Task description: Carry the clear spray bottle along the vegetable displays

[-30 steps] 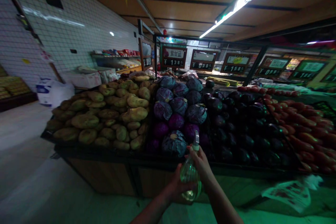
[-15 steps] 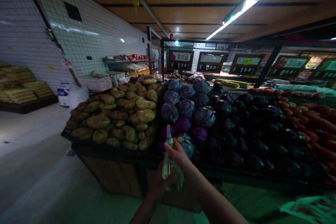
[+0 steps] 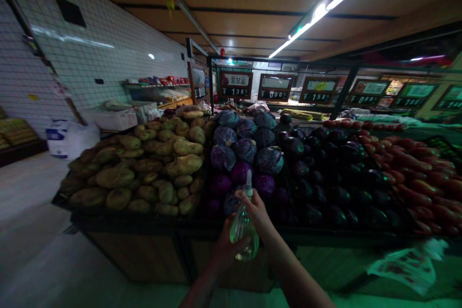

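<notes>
A clear bottle (image 3: 242,227) with a pointed nozzle cap stands nearly upright in front of me, with pale liquid low inside it. My left hand (image 3: 224,248) is wrapped round its lower body. Up at the neck, just under the nozzle, the fingers of my right hand (image 3: 257,209) are closed on the same bottle. Directly behind it lie stacked purple cabbages (image 3: 245,150), one of them partly hidden by the bottle and my right hand. What the fingertips do on the far side cannot be seen.
Potatoes (image 3: 147,166) are heaped on the left; eggplants (image 3: 335,178) and tomatoes (image 3: 418,168) fill the right. Price signs (image 3: 236,85) hang behind the cabbages. A plastic bag (image 3: 407,267) hangs off the stand's front at lower right. White bags (image 3: 72,138) stand on the floor at left.
The view has swung right, so the produce sits further left and more tomatoes show. Both hands still hold the bottle, now slightly further right in view.
</notes>
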`<control>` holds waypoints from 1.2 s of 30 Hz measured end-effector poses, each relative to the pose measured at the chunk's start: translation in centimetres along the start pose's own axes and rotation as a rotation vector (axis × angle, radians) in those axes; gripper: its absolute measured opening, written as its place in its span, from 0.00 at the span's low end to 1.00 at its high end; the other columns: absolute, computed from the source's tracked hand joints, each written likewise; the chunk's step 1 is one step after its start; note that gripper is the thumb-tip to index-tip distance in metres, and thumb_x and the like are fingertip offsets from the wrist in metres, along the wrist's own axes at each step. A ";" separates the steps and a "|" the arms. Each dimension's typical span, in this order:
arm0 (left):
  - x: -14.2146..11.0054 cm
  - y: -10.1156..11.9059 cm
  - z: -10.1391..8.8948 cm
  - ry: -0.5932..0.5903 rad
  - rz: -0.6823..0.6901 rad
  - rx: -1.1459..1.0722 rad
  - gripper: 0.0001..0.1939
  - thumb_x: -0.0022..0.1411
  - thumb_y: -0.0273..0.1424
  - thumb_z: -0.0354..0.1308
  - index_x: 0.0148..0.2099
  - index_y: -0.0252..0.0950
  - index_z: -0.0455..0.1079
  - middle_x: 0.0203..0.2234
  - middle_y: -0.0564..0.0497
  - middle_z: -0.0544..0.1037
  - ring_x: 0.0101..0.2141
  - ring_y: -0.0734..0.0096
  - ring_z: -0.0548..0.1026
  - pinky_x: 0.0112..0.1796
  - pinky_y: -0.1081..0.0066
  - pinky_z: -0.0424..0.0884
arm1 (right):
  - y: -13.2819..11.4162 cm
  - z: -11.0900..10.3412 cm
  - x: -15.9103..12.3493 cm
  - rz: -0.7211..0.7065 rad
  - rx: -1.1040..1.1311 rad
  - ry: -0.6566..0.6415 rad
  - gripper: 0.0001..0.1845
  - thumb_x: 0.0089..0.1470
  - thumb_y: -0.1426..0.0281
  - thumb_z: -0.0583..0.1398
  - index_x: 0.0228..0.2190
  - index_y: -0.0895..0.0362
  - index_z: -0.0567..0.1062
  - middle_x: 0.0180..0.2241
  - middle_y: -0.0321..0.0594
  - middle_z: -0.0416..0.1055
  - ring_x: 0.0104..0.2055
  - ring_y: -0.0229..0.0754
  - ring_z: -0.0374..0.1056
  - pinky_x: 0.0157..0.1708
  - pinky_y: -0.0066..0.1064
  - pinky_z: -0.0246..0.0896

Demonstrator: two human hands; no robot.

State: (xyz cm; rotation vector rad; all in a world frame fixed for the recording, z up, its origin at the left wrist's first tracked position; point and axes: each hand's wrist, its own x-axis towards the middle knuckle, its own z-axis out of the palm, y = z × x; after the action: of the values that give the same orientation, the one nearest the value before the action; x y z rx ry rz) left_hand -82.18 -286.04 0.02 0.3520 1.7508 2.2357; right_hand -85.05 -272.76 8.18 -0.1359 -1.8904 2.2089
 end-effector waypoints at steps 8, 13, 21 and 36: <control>1.2 -2.5 4.8 -0.304 -0.040 -0.093 0.57 0.41 0.54 0.76 0.65 0.37 0.53 0.63 0.31 0.69 0.63 0.38 0.69 0.60 0.48 0.65 | -0.2 -7.3 -1.5 0.032 -0.017 0.216 0.36 0.43 0.37 0.67 0.39 0.53 0.72 0.36 0.39 0.77 0.31 0.47 0.75 0.27 0.34 0.67; 2.2 -3.2 8.1 -0.357 -0.087 -0.105 0.60 0.38 0.53 0.78 0.65 0.36 0.51 0.63 0.28 0.68 0.62 0.36 0.69 0.60 0.48 0.65 | -0.6 -11.3 -1.6 0.076 -0.012 0.266 0.35 0.47 0.39 0.66 0.45 0.52 0.72 0.31 0.37 0.77 0.34 0.50 0.77 0.25 0.33 0.68; 5.2 -4.4 11.5 -0.321 -0.119 -0.121 0.59 0.38 0.54 0.77 0.65 0.38 0.53 0.60 0.32 0.73 0.59 0.39 0.72 0.58 0.49 0.67 | -1.9 -15.6 1.6 0.021 -0.049 0.215 0.35 0.49 0.39 0.65 0.45 0.52 0.73 0.47 0.45 0.78 0.35 0.47 0.77 0.27 0.32 0.68; 10.5 -2.6 7.8 -0.289 -0.017 0.052 0.54 0.42 0.57 0.74 0.65 0.40 0.60 0.58 0.38 0.74 0.59 0.39 0.71 0.58 0.47 0.68 | -2.1 -11.8 9.2 -0.008 -0.052 -0.045 0.28 0.49 0.41 0.66 0.36 0.51 0.72 0.31 0.32 0.72 0.30 0.41 0.69 0.31 0.32 0.66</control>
State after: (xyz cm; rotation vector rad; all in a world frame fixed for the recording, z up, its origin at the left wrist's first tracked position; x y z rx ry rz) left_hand -88.96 -274.56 -0.47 0.6341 1.6521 2.0123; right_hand -91.18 -258.97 9.09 -0.0874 -1.9696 2.1756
